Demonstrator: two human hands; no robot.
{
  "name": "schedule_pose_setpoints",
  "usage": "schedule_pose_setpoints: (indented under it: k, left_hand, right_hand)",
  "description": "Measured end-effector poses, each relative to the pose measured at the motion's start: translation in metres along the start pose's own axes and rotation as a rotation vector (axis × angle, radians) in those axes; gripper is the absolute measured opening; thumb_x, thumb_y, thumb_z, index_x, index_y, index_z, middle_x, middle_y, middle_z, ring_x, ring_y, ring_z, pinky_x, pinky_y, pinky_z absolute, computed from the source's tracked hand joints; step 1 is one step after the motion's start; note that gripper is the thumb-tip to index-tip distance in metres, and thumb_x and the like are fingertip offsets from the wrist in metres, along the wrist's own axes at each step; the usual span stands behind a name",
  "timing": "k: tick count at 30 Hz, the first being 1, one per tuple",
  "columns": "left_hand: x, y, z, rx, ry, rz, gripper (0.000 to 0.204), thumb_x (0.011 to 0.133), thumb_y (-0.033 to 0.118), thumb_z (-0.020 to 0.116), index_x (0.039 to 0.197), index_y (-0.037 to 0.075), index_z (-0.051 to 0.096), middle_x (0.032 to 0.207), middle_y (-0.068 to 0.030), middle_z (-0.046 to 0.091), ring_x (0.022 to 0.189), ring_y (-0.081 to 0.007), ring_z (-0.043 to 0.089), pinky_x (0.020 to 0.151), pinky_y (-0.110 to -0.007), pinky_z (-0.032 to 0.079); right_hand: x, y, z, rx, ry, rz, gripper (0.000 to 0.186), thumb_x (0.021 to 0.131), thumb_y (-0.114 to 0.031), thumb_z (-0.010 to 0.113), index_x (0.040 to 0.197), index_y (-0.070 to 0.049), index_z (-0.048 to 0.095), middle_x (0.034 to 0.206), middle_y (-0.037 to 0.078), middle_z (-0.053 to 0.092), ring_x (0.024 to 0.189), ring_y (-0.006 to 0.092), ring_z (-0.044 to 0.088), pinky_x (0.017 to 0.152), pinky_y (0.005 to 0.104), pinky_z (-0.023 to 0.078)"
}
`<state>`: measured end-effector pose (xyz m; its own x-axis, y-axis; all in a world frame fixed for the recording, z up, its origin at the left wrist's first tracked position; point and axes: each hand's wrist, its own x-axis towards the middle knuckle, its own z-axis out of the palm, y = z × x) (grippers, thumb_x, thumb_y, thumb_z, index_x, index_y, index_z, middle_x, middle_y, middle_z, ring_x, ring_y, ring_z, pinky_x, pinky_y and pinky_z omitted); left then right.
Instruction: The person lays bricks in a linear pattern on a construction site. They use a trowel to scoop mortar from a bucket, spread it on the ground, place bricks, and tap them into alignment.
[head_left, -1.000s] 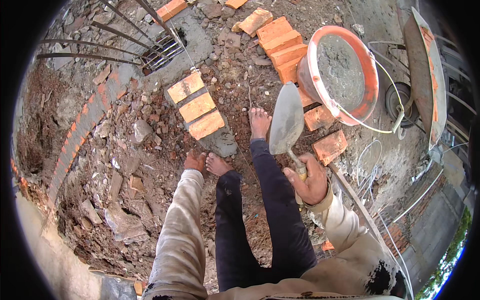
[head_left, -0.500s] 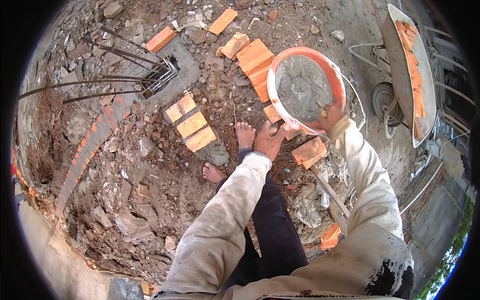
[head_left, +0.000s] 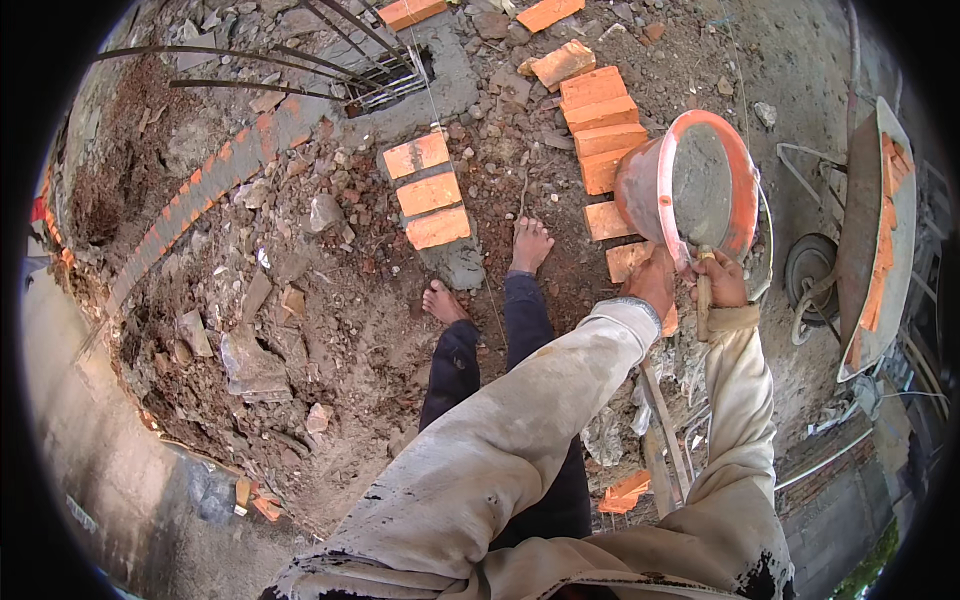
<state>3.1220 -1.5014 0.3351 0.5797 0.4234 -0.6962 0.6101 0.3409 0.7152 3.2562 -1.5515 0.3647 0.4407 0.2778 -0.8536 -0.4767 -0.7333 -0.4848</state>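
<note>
An orange bucket (head_left: 640, 185) of wet grey mortar (head_left: 702, 185) is tilted toward the right, beside a row of bricks. My left hand (head_left: 655, 284) grips the bucket's near rim. Close by, my right hand (head_left: 722, 280) is closed around the wooden handle of a trowel (head_left: 704, 292); its blade cannot be made out. Orange bricks (head_left: 605, 140) lie in a row just left of the bucket, and some near ones are partly covered by my left hand. Three more bricks (head_left: 428, 190) sit spaced on a mortar bed left of my feet.
Steel rods (head_left: 250, 62) jut from a concrete base at the upper left. A taut string (head_left: 432, 95) runs past the three bricks. At the right stands a wheelbarrow (head_left: 870, 270) loaded with bricks. Rubble (head_left: 255, 365) covers the ground at left, and planks (head_left: 665, 440) lie near my right forearm.
My left hand has moved from near the bricks to the bucket's rim. The bucket has tipped over to the right, and the trowel's handle now stands out at its near edge. The view has shifted.
</note>
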Motion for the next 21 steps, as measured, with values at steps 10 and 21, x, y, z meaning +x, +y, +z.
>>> schedule_pose_setpoints:
  k: [10,21]
  left_hand:
    - [0.023,0.03,0.007,-0.626,0.06,-0.019,0.062,0.082,0.032,0.061,0.126,-0.003,0.036,0.121,-0.0218,0.047,0.107,-0.0275,0.052,0.089,-0.035,0.043]
    - [0.084,-0.016,-0.023,-0.303,0.284,0.113,0.025,0.088,0.023,0.054,0.082,-0.001,0.051,0.069,-0.0044,0.057,0.057,-0.0125,0.054,0.051,-0.026,0.043]
  right_hand:
    - [0.009,0.006,-0.04,-0.176,0.197,-0.322,0.022,0.075,-0.007,0.052,0.095,0.0,0.058,0.059,0.003,0.053,0.042,0.0106,0.049,0.033,0.0243,0.036]
    - [-0.019,0.032,0.048,0.349,0.165,-0.106,0.031,0.077,-0.005,0.053,0.105,0.006,0.055,0.062,0.004,0.054,0.04,0.0095,0.047,0.035,0.0231,0.037]
